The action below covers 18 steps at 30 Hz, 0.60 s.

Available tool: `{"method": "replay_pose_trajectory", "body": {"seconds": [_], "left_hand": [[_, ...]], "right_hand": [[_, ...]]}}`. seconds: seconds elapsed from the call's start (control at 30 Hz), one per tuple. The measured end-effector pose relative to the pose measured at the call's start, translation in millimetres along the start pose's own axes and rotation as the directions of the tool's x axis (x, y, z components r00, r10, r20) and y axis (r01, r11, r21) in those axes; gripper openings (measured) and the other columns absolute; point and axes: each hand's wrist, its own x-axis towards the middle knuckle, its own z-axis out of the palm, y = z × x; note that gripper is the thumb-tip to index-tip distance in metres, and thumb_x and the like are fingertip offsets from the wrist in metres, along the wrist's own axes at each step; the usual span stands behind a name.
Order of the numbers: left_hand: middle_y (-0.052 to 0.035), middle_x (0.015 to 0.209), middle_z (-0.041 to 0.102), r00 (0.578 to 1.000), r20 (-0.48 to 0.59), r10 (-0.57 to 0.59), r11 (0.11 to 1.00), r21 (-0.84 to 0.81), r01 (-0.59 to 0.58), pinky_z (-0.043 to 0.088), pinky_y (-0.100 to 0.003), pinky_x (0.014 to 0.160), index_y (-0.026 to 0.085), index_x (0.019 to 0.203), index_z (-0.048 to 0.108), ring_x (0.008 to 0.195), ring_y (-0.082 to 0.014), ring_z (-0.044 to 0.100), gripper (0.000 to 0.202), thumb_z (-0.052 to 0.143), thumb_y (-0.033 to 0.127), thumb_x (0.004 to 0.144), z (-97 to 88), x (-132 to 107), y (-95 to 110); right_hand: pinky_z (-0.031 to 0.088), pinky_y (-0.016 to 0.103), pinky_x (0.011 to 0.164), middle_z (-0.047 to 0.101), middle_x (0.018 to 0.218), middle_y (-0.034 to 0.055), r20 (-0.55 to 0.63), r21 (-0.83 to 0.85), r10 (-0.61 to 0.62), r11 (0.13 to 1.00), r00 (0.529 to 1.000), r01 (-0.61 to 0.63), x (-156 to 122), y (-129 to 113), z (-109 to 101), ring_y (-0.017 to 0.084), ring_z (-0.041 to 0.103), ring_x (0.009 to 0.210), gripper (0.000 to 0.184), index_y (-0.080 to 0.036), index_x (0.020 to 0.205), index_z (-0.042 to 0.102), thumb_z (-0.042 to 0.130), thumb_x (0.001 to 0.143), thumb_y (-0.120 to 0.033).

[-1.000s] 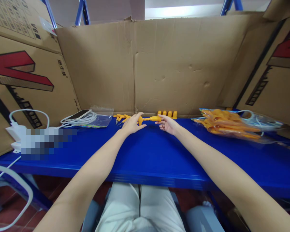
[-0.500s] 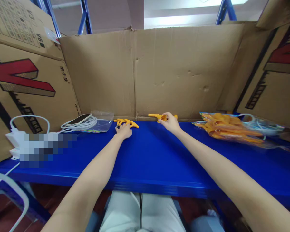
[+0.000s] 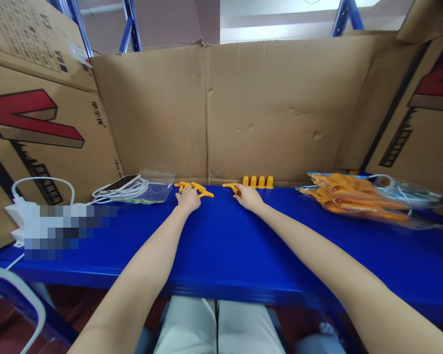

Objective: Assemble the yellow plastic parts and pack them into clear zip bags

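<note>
My left hand [image 3: 188,199] is curled over a small heap of orange plastic stems [image 3: 205,193] near the back of the blue shelf; its fingertips are partly hidden among them. To its right, my right hand [image 3: 249,198] pinches an orange plastic pipe-shaped piece [image 3: 229,185]. This piece's thin end points left, and a darker round hollow shows by my fingers. Behind my right hand, several small orange plastic cups [image 3: 262,182] stand upside down in a row against the cardboard.
A clear bag of orange pipe-shaped pieces [image 3: 354,196] lies at the right. At the left are a phone [image 3: 121,183], coiled white cable [image 3: 138,188], a flat plastic bag [image 3: 158,189] and a white plug [image 3: 25,211]. A cardboard wall [image 3: 280,108] closes off the back.
My right hand has moved left from the cups with the pipe-shaped piece, leaving the row of cups in plain view. My left hand stays at the stems, which have shifted slightly.
</note>
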Motion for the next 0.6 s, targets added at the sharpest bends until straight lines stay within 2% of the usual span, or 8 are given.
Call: {"method": "replay_pose_trajectory", "body": {"seconds": [0.23,0.33,0.43,0.6], "left_hand": [[-0.0106,0.125,0.052,1.000,-0.024,0.009,1.000,0.015,-0.009,0.037,-0.047,0.092,0.022,0.102,0.064,0.120,-0.0299,0.041,0.030,0.045,0.034,0.083,-8.0,-7.1,8.5],[-0.0105,0.121,0.054,0.999,-0.037,0.020,1.000,0.015,-0.019,0.038,-0.045,0.091,0.022,0.100,0.065,0.117,-0.0299,0.043,0.031,0.048,0.037,0.080,-7.9,-7.6,9.8],[-0.0099,0.119,0.056,0.998,-0.052,0.037,0.999,-0.002,-0.037,0.038,-0.046,0.091,0.023,0.102,0.065,0.115,-0.0303,0.045,0.033,0.051,0.040,0.077,-6.7,-7.4,10.1],[-0.0111,0.120,0.055,0.998,-0.048,0.051,0.999,-0.015,-0.051,0.035,-0.048,0.093,0.022,0.102,0.064,0.114,-0.0312,0.046,0.034,0.054,0.039,0.074,-4.9,-9.4,12.6]], "right_hand": [[0.043,0.031,0.078,0.063,0.103,0.0146,0.016,-0.105,0.050,0.993,0.999,-0.048,2.2,-13.0,-4.3,0.025,0.059,0.097,0.026,-0.013,0.104,0.055,0.046,0.085,-0.028],[0.041,0.036,0.081,0.062,0.104,0.0156,0.039,-0.126,0.068,0.990,0.997,-0.062,6.1,-14.2,-9.6,0.027,0.057,0.101,0.033,-0.013,0.104,0.056,0.044,0.087,-0.037],[0.039,0.039,0.085,0.060,0.107,0.0159,-0.014,-0.125,0.107,0.986,0.994,-0.108,15.3,-8.6,-16.3,0.029,0.056,0.103,0.040,-0.012,0.101,0.058,0.039,0.088,-0.044],[0.041,0.037,0.084,0.053,0.119,0.0134,-0.022,-0.040,0.184,0.982,0.983,-0.185,33.2,10.3,-20.5,0.027,0.054,0.105,0.032,-0.015,0.111,0.055,0.042,0.087,-0.033]]}}
